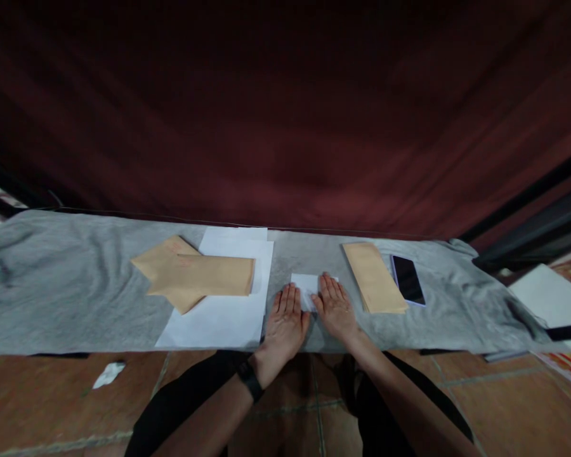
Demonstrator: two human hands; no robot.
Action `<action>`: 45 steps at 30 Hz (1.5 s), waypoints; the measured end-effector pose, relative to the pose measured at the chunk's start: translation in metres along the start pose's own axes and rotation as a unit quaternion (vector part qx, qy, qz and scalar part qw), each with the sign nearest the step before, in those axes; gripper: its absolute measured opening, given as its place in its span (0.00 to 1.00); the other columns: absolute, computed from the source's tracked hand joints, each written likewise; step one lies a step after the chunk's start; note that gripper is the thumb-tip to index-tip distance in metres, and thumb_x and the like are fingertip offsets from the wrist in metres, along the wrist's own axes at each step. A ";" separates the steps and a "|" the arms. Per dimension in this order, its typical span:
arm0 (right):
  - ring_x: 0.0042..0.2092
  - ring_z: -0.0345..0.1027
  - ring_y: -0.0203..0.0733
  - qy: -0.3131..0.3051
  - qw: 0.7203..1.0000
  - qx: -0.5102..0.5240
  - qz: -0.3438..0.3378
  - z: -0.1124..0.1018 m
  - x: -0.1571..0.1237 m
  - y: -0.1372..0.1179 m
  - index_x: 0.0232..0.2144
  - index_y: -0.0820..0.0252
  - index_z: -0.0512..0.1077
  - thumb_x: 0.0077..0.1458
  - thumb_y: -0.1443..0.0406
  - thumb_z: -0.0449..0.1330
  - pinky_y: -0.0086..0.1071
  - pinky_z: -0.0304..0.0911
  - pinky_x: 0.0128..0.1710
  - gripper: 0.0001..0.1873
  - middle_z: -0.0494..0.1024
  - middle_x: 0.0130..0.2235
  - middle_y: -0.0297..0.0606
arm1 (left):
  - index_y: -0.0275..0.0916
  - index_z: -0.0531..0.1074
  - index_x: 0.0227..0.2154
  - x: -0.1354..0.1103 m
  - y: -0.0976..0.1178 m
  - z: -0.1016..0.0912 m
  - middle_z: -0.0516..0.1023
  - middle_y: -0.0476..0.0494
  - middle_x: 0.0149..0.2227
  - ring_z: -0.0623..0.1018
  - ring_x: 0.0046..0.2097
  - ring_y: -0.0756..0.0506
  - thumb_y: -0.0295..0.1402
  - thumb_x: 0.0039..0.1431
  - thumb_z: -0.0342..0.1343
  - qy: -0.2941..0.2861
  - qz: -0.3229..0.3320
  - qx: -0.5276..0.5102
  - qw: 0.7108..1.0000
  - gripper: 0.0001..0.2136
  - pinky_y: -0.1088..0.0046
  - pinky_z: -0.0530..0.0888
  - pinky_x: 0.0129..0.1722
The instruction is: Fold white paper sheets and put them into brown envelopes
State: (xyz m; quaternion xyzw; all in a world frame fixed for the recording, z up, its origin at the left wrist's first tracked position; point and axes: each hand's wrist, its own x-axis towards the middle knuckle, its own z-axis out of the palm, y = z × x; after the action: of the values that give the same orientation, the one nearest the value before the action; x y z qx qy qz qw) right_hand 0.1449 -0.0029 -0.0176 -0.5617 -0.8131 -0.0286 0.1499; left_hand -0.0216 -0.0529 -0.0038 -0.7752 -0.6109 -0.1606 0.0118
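A small piece of white paper [307, 287], apparently folded, lies on the grey cloth between my hands. My left hand [285, 322] is laid flat over its left side, fingers stretched out and pointing away from me. On the right side, my right hand [335, 310] presses down with its fingers straight. The thumbs point toward each other, with paper showing between them. Parts of the paper are hidden under both hands. To the left, large white sheets [238, 324] lie under crossed brown envelopes [214, 274]. Right of my right hand is a stack of brown envelopes [374, 279].
A phone [408, 279] with a dark screen lies right of the envelope stack. Grey cloth [76, 285] covers the narrow table, and a dark red curtain [285, 127] hangs behind it. A crumpled white scrap [109, 374] is on the tiled floor [495, 406].
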 end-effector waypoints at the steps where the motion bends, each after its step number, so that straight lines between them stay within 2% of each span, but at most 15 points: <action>1: 0.71 0.47 0.53 0.004 1.000 -0.003 0.005 0.000 -0.002 0.001 0.69 0.71 0.53 0.71 0.52 0.38 0.51 0.49 0.67 0.34 0.57 0.69 0.54 | 0.22 0.59 0.64 0.003 -0.001 0.000 0.61 0.26 0.67 0.59 0.70 0.37 0.37 0.67 0.43 -0.005 -0.005 0.002 1.000 0.28 0.54 0.58 0.68; 6: 0.69 0.51 0.56 0.028 0.999 -0.018 0.031 0.004 -0.011 0.005 0.69 0.73 0.53 0.71 0.52 0.39 0.51 0.51 0.65 0.35 0.59 0.68 0.58 | 0.26 0.56 0.67 0.011 -0.003 0.003 0.62 0.29 0.67 0.60 0.70 0.38 0.36 0.68 0.40 0.006 -0.011 0.005 1.000 0.28 0.53 0.57 0.68; 10: 0.69 0.53 0.56 0.037 0.998 -0.023 0.046 0.003 -0.016 0.004 0.70 0.70 0.50 0.71 0.52 0.40 0.52 0.51 0.65 0.35 0.58 0.68 0.57 | 0.30 0.50 0.69 0.015 -0.004 0.008 0.61 0.31 0.68 0.59 0.70 0.39 0.35 0.67 0.40 0.025 -0.015 0.004 1.000 0.30 0.52 0.57 0.68; 17: 0.70 0.50 0.54 -0.003 0.997 -0.046 0.066 -0.006 -0.018 0.000 0.68 0.77 0.53 0.71 0.55 0.43 0.48 0.48 0.67 0.34 0.56 0.69 0.59 | 0.29 0.53 0.68 0.023 -0.008 0.012 0.60 0.30 0.68 0.58 0.70 0.37 0.39 0.69 0.38 0.036 -0.001 -0.010 0.999 0.29 0.50 0.57 0.68; 22: 0.69 0.54 0.54 0.017 0.995 -0.055 0.082 -0.009 -0.025 -0.003 0.67 0.76 0.56 0.71 0.56 0.44 0.47 0.51 0.67 0.32 0.59 0.68 0.58 | 0.25 0.58 0.66 0.026 -0.009 0.013 0.60 0.27 0.68 0.59 0.70 0.36 0.41 0.69 0.38 0.026 -0.011 -0.003 1.000 0.29 0.51 0.56 0.68; 25: 0.68 0.54 0.56 0.026 0.994 -0.067 0.086 -0.010 -0.036 -0.003 0.66 0.78 0.58 0.71 0.55 0.46 0.48 0.53 0.66 0.33 0.60 0.67 0.60 | 0.26 0.58 0.66 0.027 -0.008 0.014 0.62 0.28 0.67 0.60 0.70 0.37 0.40 0.69 0.38 0.038 -0.016 0.006 0.999 0.29 0.52 0.58 0.67; 28: 0.68 0.55 0.56 0.035 0.993 -0.080 0.083 -0.010 -0.050 -0.002 0.65 0.76 0.59 0.70 0.56 0.48 0.48 0.55 0.65 0.32 0.61 0.66 0.60 | 0.27 0.59 0.66 0.025 -0.007 0.014 0.62 0.28 0.67 0.60 0.69 0.37 0.39 0.68 0.39 0.043 -0.024 0.007 0.999 0.29 0.54 0.58 0.67; 30: 0.67 0.56 0.55 0.051 0.992 -0.090 0.079 -0.007 -0.058 -0.001 0.65 0.74 0.59 0.70 0.57 0.49 0.48 0.56 0.65 0.30 0.62 0.66 0.60 | 0.26 0.59 0.66 0.024 -0.005 0.012 0.62 0.28 0.67 0.60 0.70 0.37 0.38 0.68 0.40 0.035 -0.035 0.012 0.999 0.28 0.54 0.57 0.67; 35: 0.66 0.59 0.57 0.117 0.985 -0.116 0.056 0.001 -0.071 0.001 0.64 0.78 0.61 0.71 0.58 0.47 0.49 0.58 0.63 0.30 0.65 0.64 0.63 | 0.23 0.58 0.66 0.019 -0.004 0.001 0.58 0.28 0.69 0.57 0.71 0.37 0.34 0.68 0.39 -0.015 -0.059 0.037 0.997 0.27 0.57 0.55 0.69; 39: 0.66 0.59 0.56 0.127 0.983 -0.122 0.057 0.004 -0.076 -0.001 0.64 0.78 0.61 0.71 0.58 0.46 0.49 0.57 0.63 0.30 0.65 0.64 0.62 | 0.22 0.58 0.65 0.011 -0.007 -0.004 0.57 0.27 0.69 0.57 0.71 0.36 0.31 0.68 0.39 -0.036 -0.058 0.035 0.997 0.27 0.56 0.56 0.68; 41: 0.66 0.59 0.56 0.125 0.982 -0.122 0.066 0.005 -0.077 -0.003 0.64 0.77 0.61 0.71 0.57 0.46 0.49 0.57 0.63 0.30 0.65 0.64 0.62 | 0.25 0.58 0.66 0.006 -0.009 -0.005 0.56 0.30 0.70 0.56 0.71 0.36 0.32 0.68 0.40 -0.021 -0.038 0.030 0.999 0.26 0.55 0.56 0.69; 45: 0.66 0.59 0.56 0.136 0.979 -0.125 0.081 0.009 -0.076 -0.006 0.65 0.76 0.60 0.72 0.57 0.44 0.50 0.57 0.63 0.30 0.65 0.64 0.61 | 0.35 0.60 0.66 -0.005 -0.014 -0.004 0.57 0.39 0.70 0.58 0.70 0.41 0.36 0.70 0.40 0.000 0.080 0.000 0.997 0.25 0.58 0.57 0.69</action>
State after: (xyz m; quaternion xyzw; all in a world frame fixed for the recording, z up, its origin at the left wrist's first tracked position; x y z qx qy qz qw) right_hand 0.1621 -0.0722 -0.0466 -0.6305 -0.7272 -0.1940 0.1898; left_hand -0.0366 -0.0553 -0.0041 -0.8216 -0.5468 -0.1593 0.0243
